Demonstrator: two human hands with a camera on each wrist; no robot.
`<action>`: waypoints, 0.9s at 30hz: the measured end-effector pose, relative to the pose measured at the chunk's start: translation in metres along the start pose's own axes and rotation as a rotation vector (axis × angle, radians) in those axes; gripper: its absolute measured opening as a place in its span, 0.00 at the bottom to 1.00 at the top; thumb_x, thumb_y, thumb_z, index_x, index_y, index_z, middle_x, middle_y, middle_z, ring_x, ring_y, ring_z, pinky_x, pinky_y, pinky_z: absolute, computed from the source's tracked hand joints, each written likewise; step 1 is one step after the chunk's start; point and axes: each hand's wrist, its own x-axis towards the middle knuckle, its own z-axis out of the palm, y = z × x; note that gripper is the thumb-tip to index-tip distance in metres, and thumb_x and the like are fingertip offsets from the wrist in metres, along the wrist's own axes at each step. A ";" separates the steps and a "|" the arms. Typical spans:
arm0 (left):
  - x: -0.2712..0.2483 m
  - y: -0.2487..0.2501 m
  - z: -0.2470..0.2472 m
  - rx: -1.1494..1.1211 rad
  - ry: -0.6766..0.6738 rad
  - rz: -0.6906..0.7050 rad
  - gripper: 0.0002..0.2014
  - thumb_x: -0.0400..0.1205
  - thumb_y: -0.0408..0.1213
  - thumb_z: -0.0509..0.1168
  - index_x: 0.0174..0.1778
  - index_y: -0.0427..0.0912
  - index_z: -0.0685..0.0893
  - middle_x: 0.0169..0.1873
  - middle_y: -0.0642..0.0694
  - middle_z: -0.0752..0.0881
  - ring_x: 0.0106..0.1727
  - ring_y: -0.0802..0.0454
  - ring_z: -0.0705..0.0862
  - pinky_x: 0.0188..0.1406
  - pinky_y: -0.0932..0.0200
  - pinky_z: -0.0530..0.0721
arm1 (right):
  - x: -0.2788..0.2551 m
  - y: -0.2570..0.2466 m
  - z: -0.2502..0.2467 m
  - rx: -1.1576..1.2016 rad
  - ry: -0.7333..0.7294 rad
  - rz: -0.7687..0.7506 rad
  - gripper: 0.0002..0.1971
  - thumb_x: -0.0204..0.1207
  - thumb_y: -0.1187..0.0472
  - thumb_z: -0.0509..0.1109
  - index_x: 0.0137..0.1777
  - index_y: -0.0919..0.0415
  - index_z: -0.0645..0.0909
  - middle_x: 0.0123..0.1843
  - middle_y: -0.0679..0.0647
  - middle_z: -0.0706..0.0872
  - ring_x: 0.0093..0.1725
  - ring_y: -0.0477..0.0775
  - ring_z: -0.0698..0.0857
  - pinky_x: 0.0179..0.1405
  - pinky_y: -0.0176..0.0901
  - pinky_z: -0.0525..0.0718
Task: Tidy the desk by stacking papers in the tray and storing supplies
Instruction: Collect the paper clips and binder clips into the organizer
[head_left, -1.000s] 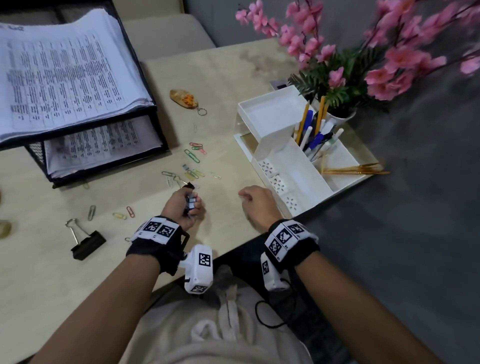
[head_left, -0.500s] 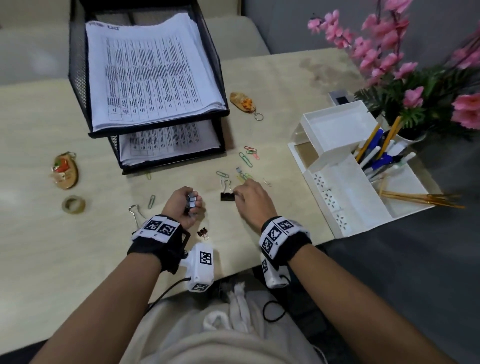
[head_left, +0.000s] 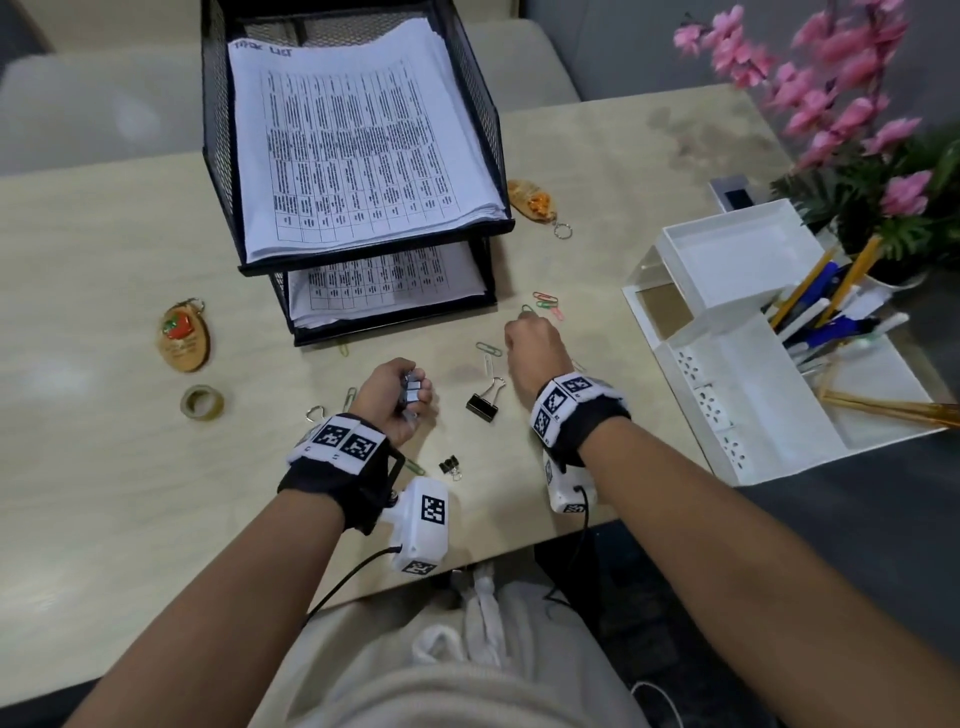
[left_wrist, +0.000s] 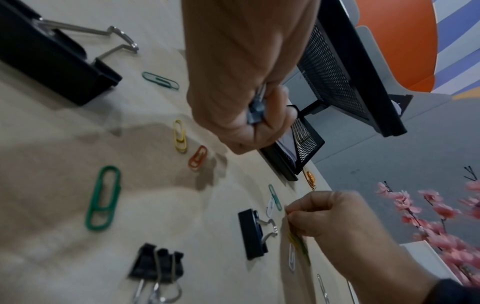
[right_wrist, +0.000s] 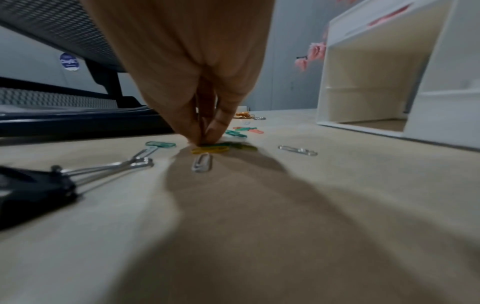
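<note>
The desk (head_left: 104, 467) is pale wood-grain laminate, with a stained patch toward 1 o'clock. Behind it stands a grey seat back; in the left wrist view an orange chair (left_wrist: 397, 45) and a grey wall show beyond.

At 12 o'clock sits a black mesh tray (head_left: 218, 156) of two tiers, printed papers (head_left: 358, 150) stacked in both. At 3 o'clock a white organiser (head_left: 737, 270) holds pens and pencils, with pink flowers (head_left: 831, 104) behind it.

The left hand (head_left: 389, 400) is curled round a bunch of binder clips (head_left: 411, 392) just above the desk at centre. The right hand (head_left: 535, 348), at 1 o'clock from it, has thumb and fingertips (right_wrist: 215, 129) drawn together, pinching at yellow and green paperclips (right_wrist: 215, 149) on the desk.

Between the hands lies a black binder clip (head_left: 483, 405); a smaller one (head_left: 449, 466) lies toward 6 o'clock. More coloured paperclips (head_left: 545, 304) are scattered near the tray's front right corner. At 9 o'clock lie a strawberry keyring (head_left: 182, 338) and a tape roll (head_left: 201, 402); an orange keyring (head_left: 535, 200) lies right of the tray.
</note>
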 end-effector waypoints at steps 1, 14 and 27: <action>0.000 0.001 0.001 -0.001 0.000 -0.002 0.18 0.85 0.35 0.48 0.27 0.41 0.66 0.12 0.48 0.74 0.08 0.61 0.69 0.04 0.74 0.59 | 0.000 0.001 0.002 0.002 0.011 0.008 0.16 0.74 0.80 0.56 0.54 0.73 0.82 0.60 0.68 0.80 0.58 0.64 0.81 0.53 0.49 0.79; 0.004 -0.017 0.041 0.065 -0.022 -0.031 0.17 0.84 0.35 0.48 0.27 0.41 0.66 0.12 0.48 0.73 0.08 0.60 0.69 0.03 0.73 0.60 | -0.008 0.032 0.006 0.204 0.134 0.045 0.13 0.69 0.81 0.57 0.48 0.73 0.81 0.51 0.68 0.84 0.49 0.67 0.83 0.46 0.52 0.81; 0.006 -0.024 0.051 0.033 -0.008 -0.017 0.17 0.84 0.35 0.48 0.27 0.41 0.67 0.12 0.47 0.73 0.08 0.59 0.68 0.04 0.74 0.60 | -0.015 0.047 -0.010 0.047 0.056 0.027 0.08 0.76 0.75 0.60 0.51 0.73 0.80 0.53 0.68 0.83 0.53 0.66 0.83 0.43 0.49 0.76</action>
